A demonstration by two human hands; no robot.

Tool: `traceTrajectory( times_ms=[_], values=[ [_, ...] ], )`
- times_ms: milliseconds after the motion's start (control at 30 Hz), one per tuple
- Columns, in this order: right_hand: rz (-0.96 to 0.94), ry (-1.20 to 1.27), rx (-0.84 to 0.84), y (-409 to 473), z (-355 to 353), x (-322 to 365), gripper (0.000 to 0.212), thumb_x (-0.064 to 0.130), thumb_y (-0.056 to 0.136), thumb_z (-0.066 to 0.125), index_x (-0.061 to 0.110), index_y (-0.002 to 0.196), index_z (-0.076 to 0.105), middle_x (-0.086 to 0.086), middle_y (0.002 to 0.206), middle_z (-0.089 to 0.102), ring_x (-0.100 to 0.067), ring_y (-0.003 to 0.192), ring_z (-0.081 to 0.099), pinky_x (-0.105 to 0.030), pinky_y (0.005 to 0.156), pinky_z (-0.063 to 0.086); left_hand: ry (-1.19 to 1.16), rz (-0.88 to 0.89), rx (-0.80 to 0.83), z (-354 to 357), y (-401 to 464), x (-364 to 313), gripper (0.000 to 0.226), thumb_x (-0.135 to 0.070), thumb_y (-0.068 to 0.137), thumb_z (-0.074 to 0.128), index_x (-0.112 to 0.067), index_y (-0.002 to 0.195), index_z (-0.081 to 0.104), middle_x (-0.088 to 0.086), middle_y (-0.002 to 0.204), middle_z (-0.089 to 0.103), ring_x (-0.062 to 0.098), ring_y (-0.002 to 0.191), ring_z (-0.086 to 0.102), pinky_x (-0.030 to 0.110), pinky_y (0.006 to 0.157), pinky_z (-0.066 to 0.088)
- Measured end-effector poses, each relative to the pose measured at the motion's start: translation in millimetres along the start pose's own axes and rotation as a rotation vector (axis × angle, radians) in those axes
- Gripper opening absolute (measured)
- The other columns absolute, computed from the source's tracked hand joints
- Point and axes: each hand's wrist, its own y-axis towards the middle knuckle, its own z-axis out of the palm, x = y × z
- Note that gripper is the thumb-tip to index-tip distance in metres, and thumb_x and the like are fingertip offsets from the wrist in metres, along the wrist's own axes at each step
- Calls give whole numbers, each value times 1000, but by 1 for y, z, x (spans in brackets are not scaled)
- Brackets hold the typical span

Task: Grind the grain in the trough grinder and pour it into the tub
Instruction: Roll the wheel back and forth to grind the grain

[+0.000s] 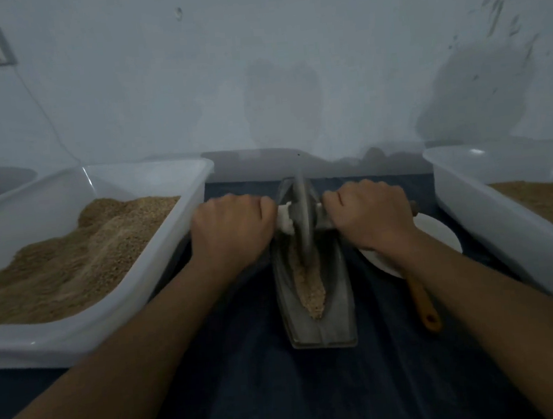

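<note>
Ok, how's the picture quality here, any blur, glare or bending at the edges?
Head view: dim and bluish; the grinder wheel is motion-blurred; small glare spots on the right tub rim; wide-angle bending bows the left tub edge and both forearms.

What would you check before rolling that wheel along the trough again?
1. Left hand grips the axle handle: ok.
2. Right hand grips the other handle: ok.
3. Wheel sits in the trough, upright: ok.
4. Grain lies in the trough ahead of the wheel: ok.
5. Grain fine enough to pour: cannot tell, too dim.
6. Left tub has room for more: ok, though it stands close to the left hand.
</note>
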Motion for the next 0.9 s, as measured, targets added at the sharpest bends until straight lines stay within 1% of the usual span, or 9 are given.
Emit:
traceTrajectory(
  times_ms=[200,300,400,467,567,633,733,800,900],
  values=[
    [-101,98,234,53,0,-9,20,24,103,33,18,96,51,-13,110,62,-27,87,51,-40,71,35,-62,-133,228,17,60,12,31,-28,105,34,-15,118,60,16,117,66,39,108,64,38,76,39],
    [-20,111,222,36,-4,-6,32,36,104,26,20,91,50,-10,103,62,-27,81,49,-39,67,33,-30,-82,158,5,44,4,23,-24,104,36,-15,108,57,12,102,65,34,92,65,35,65,35],
    [-167,-41,-35,-11,-6,-1,21,27,101,36,19,81,37,-2,74,47,-24,63,43,-34,55,36,-57,-1,82,-16,4,1,12,-23,103,40,-19,91,43,3,85,56,25,74,56,31,57,33],
    [-209,-2,-232,-45,-20,7,23,22,96,39,18,74,37,3,61,39,-21,50,35,-32,48,36,-151,27,13,-25,-29,3,15,-25,101,38,-20,88,46,0,81,56,23,68,53,32,57,42],
    [-192,117,-406,-70,-33,14,30,31,102,32,25,73,35,9,62,31,-18,52,30,-34,56,24,-372,-27,-149,-41,-65,4,26,-28,100,32,-24,79,45,-4,69,50,19,56,46,36,52,44],
    [-240,84,-446,-71,-32,15,30,31,102,32,25,73,35,8,63,30,-18,54,28,-35,59,21,-437,-54,-147,-44,-73,2,28,-30,102,29,-26,77,41,-7,68,47,17,55,43,34,50,39],
    [-189,142,-373,-54,-23,12,34,32,99,27,23,67,35,9,57,28,-19,48,30,-34,53,26,-276,-11,-128,-32,-52,3,28,-30,100,26,-24,80,44,-3,71,53,19,56,47,30,48,31],
    [-144,43,-244,-31,-10,8,38,34,94,17,19,66,38,6,58,31,-21,51,33,-33,51,29,-118,35,-60,-15,-25,2,19,-26,100,33,-20,86,45,2,81,60,25,65,57,30,52,32],
    [-33,48,17,20,6,-6,40,35,101,19,14,84,49,-8,85,58,-29,72,50,-38,63,33,-35,-44,46,2,26,0,19,-20,103,34,-20,91,48,7,97,66,30,85,64,33,62,34]
  ],
)
